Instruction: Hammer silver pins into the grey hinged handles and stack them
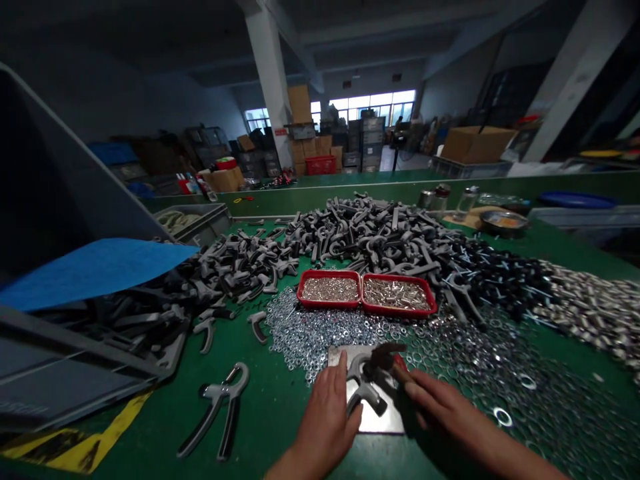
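Steel showed bright under both hands: a flat steel plate (383, 419) lay on the green worktop (270, 413), and on the plate sat a grey forged part (364, 388) with a curved jaw end. The left hand (325, 417) lay loosely open, palm down over the plate's left edge, forefinger stretched along that edge and thumb against the grey part; it clasped nothing. The right hand (434, 399) came in over the plate's right edge, fingers extended towards a dark piece (386, 355) resting on top of the grey part. Whether those fingers pinched it I could not tell, for shadow covered the tips.

Just beyond the plate spread a heap of bright washers (310, 333), and beyond that stood two red trays (331, 289) of small silvery fasteners, side by side and touching. Farther back from the plate rose a large pile of grey parts (360, 233). Left of the plate, well apart, lay an assembled plier-like tool (220, 408), handles splayed. Farther left again stood a grey crate (55, 360) with a blue sheet (95, 270) over it.
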### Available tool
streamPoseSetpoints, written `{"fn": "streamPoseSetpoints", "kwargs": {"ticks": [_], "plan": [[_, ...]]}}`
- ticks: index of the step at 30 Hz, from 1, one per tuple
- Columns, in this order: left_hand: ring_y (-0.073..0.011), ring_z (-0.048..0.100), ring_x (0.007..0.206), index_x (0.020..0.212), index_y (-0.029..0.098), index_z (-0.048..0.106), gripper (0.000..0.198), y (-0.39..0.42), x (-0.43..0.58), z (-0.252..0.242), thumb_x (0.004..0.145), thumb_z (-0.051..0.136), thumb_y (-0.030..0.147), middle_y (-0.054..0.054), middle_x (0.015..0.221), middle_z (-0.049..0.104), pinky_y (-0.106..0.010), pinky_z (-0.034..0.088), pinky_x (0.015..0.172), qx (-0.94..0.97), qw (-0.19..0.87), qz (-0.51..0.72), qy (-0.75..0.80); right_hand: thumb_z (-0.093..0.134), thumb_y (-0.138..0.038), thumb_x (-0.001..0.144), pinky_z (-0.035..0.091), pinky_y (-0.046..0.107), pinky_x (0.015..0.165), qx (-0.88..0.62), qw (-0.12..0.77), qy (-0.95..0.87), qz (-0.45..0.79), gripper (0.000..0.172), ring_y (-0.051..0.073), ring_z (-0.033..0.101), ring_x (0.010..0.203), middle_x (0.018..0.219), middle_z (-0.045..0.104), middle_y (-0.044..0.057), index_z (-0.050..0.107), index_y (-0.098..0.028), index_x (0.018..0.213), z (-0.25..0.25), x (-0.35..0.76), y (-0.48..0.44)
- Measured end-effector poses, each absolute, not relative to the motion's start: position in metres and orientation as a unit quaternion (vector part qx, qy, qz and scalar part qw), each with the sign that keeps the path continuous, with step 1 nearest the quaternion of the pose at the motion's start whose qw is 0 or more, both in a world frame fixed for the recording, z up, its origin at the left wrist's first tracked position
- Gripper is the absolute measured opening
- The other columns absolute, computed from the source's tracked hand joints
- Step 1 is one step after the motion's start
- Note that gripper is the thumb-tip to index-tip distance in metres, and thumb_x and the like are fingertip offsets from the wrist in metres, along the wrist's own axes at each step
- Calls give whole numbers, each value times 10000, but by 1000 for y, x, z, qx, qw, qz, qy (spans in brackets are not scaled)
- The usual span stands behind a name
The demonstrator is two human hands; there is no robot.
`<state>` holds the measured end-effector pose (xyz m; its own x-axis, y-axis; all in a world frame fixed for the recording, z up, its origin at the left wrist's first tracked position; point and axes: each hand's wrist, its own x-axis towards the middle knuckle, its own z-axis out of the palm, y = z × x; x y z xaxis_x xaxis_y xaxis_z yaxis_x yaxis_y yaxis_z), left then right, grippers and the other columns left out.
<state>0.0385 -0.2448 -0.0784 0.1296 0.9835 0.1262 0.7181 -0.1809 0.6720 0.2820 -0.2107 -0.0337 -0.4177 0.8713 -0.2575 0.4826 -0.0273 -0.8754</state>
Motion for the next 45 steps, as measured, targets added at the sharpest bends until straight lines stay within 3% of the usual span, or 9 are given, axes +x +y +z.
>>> {"fn": "streamPoseSetpoints", "kwargs": {"ticks": [2,4,7,10,16,21,27,34,45], "plan": [[-327,620,1134,1549,152,214,829,-235,35,-64,835,616,278,-187,1251,638,-529,479,1012,644,381,291,596,359,-650,951,419,263,460,-565,193,-595,537,487,161,542,501,687,633,-24,621,-254,1059,-40,303,-199],[-303,658,1085,1539,132,229,805,-226,30,-55,863,598,367,-187,1205,668,-488,507,984,585,484,290,583,314,-681,935,363,272,388,-615,165,-581,507,546,165,487,429,655,617,-18,613,-241,1054,-46,328,-181],[-342,464,1353,1495,129,323,712,-220,22,-61,868,581,346,-208,1440,511,-548,340,1145,622,380,285,623,379,-589,927,518,389,654,-627,161,-707,285,477,277,646,719,842,697,104,649,-200,975,-50,354,-155],[-315,380,1412,1419,166,433,535,-225,16,-76,894,511,233,-154,1476,482,-577,269,1185,685,241,264,635,406,-467,950,479,471,855,-576,162,-797,81,367,339,646,942,993,698,175,649,-192,935,-53,343,-154],[-323,384,1397,1394,160,452,570,-228,24,-79,857,613,259,-159,1481,462,-568,322,1168,743,216,224,593,444,-355,952,457,340,587,-617,33,-765,182,187,302,725,729,841,752,134,556,-206,931,-81,273,-187],[-312,450,1293,1285,164,526,476,-225,30,-69,815,593,198,-136,1329,552,-527,344,1149,741,227,204,599,526,-461,898,482,349,620,-594,188,-738,258,235,259,680,676,770,710,75,510,-226,912,-64,285,-172],[-285,462,1202,1238,195,526,414,-234,29,-68,828,582,199,-103,1232,552,-479,388,1084,725,246,218,606,564,-537,916,564,370,645,-503,391,-551,540,322,238,708,658,772,722,48,528,-221,967,-25,251,-170],[-277,469,1162,1204,196,517,377,-232,28,-71,838,606,229,-92,1204,555,-471,375,1058,718,249,226,610,581,-566,914,576,341,552,-490,421,-539,541,349,240,724,648,791,737,52,534,-224,961,-67,201,-170],[-290,495,1138,1194,169,510,406,-229,28,-76,804,616,210,-114,1195,563,-488,381,1040,725,240,226,605,559,-535,941,577,343,582,-483,439,-517,555,308,228,723,655,880,760,66,548,-231,993,-80,200,-175]]}}
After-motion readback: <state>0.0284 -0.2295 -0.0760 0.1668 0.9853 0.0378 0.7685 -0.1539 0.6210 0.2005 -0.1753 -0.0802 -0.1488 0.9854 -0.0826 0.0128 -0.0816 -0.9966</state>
